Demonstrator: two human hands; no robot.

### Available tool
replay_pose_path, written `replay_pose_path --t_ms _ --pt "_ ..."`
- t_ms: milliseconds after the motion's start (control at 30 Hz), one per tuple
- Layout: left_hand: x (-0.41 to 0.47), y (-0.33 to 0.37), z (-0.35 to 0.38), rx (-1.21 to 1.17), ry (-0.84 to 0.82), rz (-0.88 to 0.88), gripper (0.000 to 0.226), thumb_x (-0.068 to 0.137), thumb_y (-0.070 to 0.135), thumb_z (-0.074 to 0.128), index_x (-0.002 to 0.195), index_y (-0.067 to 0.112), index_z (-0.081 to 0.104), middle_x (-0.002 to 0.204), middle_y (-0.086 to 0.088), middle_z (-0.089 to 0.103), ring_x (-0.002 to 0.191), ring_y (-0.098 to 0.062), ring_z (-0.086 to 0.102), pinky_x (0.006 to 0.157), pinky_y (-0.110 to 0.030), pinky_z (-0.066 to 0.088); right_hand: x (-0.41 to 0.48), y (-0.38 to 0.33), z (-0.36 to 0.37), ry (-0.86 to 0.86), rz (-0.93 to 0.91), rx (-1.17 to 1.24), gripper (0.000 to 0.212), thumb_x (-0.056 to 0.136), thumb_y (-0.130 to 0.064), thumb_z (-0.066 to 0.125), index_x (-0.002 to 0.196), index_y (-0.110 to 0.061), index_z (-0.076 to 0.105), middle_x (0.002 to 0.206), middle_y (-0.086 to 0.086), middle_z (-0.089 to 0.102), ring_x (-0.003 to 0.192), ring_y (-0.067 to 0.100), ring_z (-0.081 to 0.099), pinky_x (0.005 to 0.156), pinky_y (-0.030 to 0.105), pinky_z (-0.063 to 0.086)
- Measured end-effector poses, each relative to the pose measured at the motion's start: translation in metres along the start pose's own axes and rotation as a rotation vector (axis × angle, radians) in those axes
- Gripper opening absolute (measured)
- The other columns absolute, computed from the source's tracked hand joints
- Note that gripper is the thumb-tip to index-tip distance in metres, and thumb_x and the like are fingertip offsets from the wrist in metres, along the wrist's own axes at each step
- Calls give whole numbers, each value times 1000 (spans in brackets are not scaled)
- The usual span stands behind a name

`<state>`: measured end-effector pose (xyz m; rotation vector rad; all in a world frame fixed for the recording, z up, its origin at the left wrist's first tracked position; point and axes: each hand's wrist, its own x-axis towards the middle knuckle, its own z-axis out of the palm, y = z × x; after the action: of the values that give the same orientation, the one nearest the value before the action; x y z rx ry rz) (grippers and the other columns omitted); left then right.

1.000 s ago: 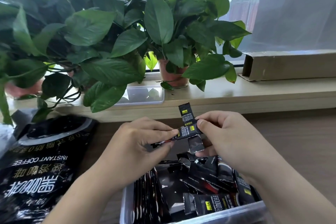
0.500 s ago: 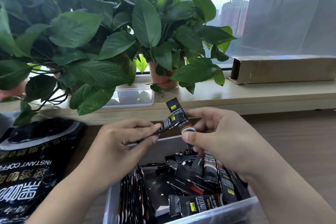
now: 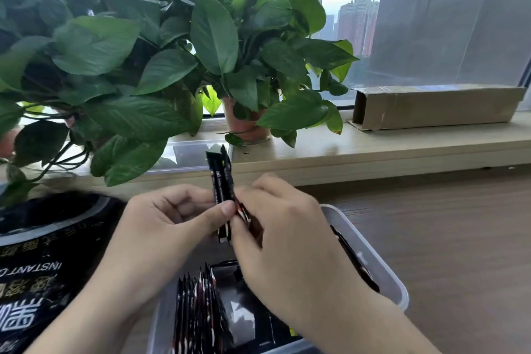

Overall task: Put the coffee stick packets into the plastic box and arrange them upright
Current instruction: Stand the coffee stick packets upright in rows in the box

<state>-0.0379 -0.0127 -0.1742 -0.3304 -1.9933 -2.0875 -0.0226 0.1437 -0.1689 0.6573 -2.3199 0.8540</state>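
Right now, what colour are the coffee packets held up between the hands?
The coffee packets are black with pale print, seen best in the head view.

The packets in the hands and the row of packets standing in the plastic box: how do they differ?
The held packets are pinched between the left hand and right hand, above the plastic box; the row of packets stands inside it, at its left side. The held packets are only a few; the row has many more. Both are slim, black and upright.
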Motion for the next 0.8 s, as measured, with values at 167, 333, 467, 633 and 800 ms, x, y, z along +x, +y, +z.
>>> replay_pose_path --t_ms 167,333,467,633,800 --pt "3 -1 -10 -111 -49 -89 54 45 45 94 78 5 77 83 -20 74 68 -17 69 56 -24 57 -3 -7 1 -129 -57 -104 49 93 -44 39 123 -12 61 110 -2 52 96 16 58 82 29 55" --pt "2 0 -7 -132 -23 -117 53 39 38 98 71 2 76 78 -20 75 65 -19 71 58 -25 59 -3 -3 5 -107 -30 -115 51 92 -41 47 131 -12 61 112 -1 64 93 18 67 78 32 59" --pt "1 3 -2 -172 3 -150 43 36 28 98 58 4 71 76 -24 74 65 -25 74 59 -27 60 -2 1 4 -105 -43 -12 33 91 -22 52 119 -11 67 95 -2 64 81 14 62 74 31 53" --pt "1 11 0 -197 95 -206 56 53 37 89 87 4 59 81 -20 76 68 -33 76 53 -28 59 2 8 -4 -172 -80 40 31 94 -19 47 119 -13 63 95 -3 62 80 15 58 73 34 51" --pt "1 14 0 -230 8 -240 52 75 23 70 126 27 61 97 -14 77 79 -36 76 58 -28 60 1 14 -14 -224 -123 -70 46 97 -23 41 141 -17 54 115 -4 67 100 11 60 86 24 48"
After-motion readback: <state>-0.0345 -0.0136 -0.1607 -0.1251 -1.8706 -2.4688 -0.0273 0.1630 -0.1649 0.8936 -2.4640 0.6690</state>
